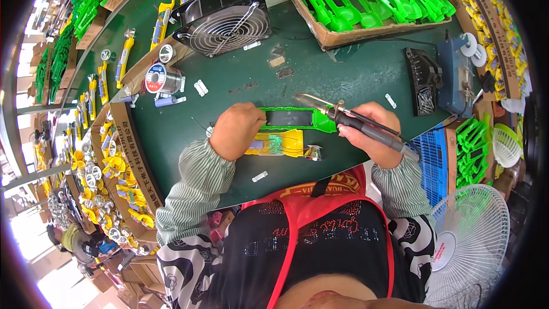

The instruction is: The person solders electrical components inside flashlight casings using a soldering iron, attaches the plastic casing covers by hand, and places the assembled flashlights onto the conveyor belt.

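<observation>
My right hand (377, 134) grips a soldering iron (366, 128) by its dark handle, and the bent metal tip points left above a green plastic housing (317, 119). That housing lies flat with a long rectangular opening in its middle. My left hand (237, 129) is closed, its fingertips at the housing's left end; whatever is in the fingers is hidden. Just below the green piece, a yellow housing (294, 136) lies open, showing a small green circuit board (276, 144), thin wires and a silver lamp reflector (313, 152) at its right end. The left hand covers part of its left side.
A solder spool (163, 79) and a black metal-grilled fan (226, 26) stand behind on the left. At the back sits a carton of green housings (337, 37). To the right are a black tray of screws (424, 100) and a blue device (457, 74). Small white parts (259, 177) lie scattered.
</observation>
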`<state>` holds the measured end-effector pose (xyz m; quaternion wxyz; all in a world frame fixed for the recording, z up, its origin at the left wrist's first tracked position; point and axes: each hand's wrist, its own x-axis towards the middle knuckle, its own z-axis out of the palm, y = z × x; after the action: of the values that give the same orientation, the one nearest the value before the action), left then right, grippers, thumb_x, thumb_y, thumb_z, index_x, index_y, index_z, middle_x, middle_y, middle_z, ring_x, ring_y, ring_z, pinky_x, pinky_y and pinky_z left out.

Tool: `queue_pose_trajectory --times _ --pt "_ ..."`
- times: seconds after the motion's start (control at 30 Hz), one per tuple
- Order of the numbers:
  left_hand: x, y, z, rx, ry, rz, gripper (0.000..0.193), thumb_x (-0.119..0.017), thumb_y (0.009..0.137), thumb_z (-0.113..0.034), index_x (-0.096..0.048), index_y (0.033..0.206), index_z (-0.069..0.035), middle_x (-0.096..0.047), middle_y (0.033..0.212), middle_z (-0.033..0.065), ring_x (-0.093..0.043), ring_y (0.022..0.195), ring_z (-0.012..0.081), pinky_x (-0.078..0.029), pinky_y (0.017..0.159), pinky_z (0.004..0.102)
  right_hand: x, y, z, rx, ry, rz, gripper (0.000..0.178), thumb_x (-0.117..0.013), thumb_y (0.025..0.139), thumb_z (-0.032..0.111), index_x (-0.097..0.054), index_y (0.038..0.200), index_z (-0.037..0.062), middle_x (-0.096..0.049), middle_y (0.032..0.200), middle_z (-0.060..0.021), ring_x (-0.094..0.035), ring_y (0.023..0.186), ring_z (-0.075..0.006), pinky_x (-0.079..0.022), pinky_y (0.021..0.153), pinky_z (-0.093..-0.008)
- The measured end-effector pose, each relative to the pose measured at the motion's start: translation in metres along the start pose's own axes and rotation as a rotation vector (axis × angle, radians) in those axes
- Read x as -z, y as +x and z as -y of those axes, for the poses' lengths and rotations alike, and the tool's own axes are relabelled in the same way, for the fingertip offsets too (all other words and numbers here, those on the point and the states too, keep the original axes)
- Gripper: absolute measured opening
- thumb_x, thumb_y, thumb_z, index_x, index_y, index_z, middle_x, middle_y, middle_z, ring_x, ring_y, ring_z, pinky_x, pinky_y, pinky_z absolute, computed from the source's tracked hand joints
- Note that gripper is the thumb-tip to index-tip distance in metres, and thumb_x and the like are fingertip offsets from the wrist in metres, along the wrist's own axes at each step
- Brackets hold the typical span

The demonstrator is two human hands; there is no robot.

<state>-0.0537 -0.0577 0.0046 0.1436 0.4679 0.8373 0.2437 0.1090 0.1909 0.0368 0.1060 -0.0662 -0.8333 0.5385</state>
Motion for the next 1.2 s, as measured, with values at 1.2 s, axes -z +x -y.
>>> queue_pose_trajectory --times 1.2 --pt "-0.007 -0.002 -0.004 0.077 0.102 0.092 0.008 -0.057 0.083 -0.009 -0.061 0.084 -0.003 -0.054 0.084 0.0133 -0.056 0.081 0.0319 -0.047 0.073 0.0402 -0.045 0.032 -0.026 -0.528 0.628 0.228 0.014 -0.066 0.080 0.003 -0.057 0.089 -0.0020 -0.064 0.077 -0.0071 -0.062 0.067 -0.0113 -0.052 0.057 -0.0240"
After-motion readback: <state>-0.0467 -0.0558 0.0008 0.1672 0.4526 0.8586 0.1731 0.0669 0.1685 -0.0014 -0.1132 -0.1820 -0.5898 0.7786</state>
